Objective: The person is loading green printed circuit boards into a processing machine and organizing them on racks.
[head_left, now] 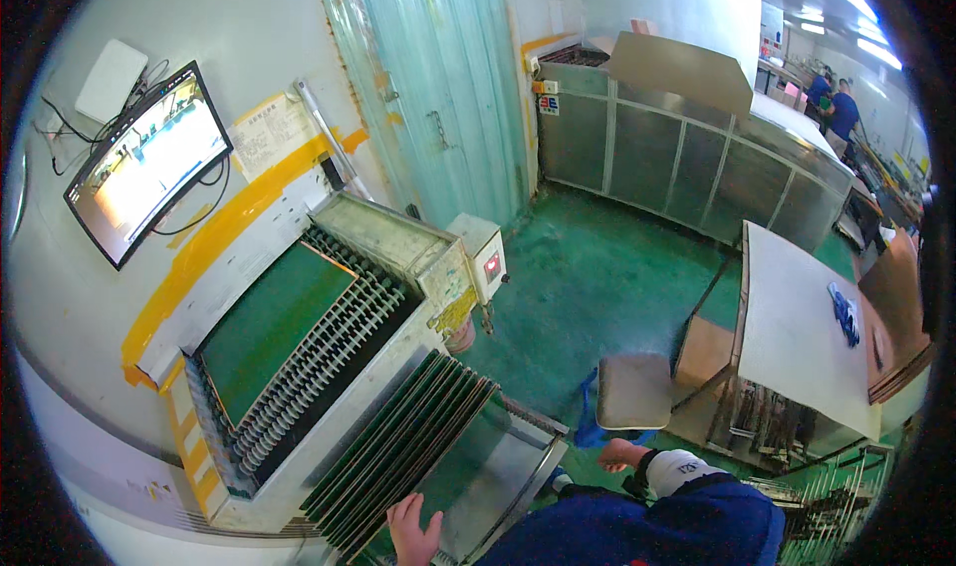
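Note:
My left hand (413, 529) is at the lower middle, fingers apart and holding nothing, beside a row of green panels (403, 447). The panels stand on edge, tilted and closely spaced, on a metal-framed rack (523, 481). Whether my fingertips touch the nearest panel I cannot tell. My right hand (622, 454) hangs in front of a stool, its fingers curled in with no object showing in them. Up and left of the rack, one large green board (284, 317) lies flat on the rollers (339, 357) of a conveyor machine.
A control box (483, 257) with a red light is on the machine's end. The stool (634, 392) has a blue frame. On the right, a pale-topped table (797, 317) carries blue-and-white gloves (843, 315). A monitor (154, 163) hangs at left. Two people (841, 113) are far off at upper right.

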Motion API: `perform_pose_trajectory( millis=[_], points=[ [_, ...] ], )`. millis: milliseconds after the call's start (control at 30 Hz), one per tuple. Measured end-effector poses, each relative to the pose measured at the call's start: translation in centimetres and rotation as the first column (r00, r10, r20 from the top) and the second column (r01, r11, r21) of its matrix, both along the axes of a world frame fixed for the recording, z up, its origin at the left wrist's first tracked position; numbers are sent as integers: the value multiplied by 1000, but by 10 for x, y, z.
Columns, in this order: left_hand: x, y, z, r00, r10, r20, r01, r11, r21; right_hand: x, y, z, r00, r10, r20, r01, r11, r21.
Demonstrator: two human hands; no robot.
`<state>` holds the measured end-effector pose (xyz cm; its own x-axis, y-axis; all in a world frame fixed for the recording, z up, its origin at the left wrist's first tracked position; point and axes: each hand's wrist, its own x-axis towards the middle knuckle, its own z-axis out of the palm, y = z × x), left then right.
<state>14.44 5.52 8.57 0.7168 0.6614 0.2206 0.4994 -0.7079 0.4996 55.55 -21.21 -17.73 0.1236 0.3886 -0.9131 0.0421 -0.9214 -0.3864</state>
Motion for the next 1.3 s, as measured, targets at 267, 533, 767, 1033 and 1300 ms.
perform_pose_trajectory(
  millis=[267,533,767,1033,1300],
  points=[
    [7,-1,0,1000,12,-15,-11,1000,9,-20,-28,12,986,-23,165,20,1000,23],
    [19,-15,2,991,134,-12,-132,985,109,-19,-65,-37,991,-126,40,128,991,-46],
    [18,-29,-5,963,246,-111,-234,966,113,22,-49,-43,955,138,264,-199,955,222],
    [35,-54,-10,915,298,-272,-279,954,107,61,-60,-71,976,-184,-115,196,976,98],
    [43,-71,-9,891,324,-317,-295,945,139,93,-108,-164,710,-405,-576,361,912,-196]
  ],
)
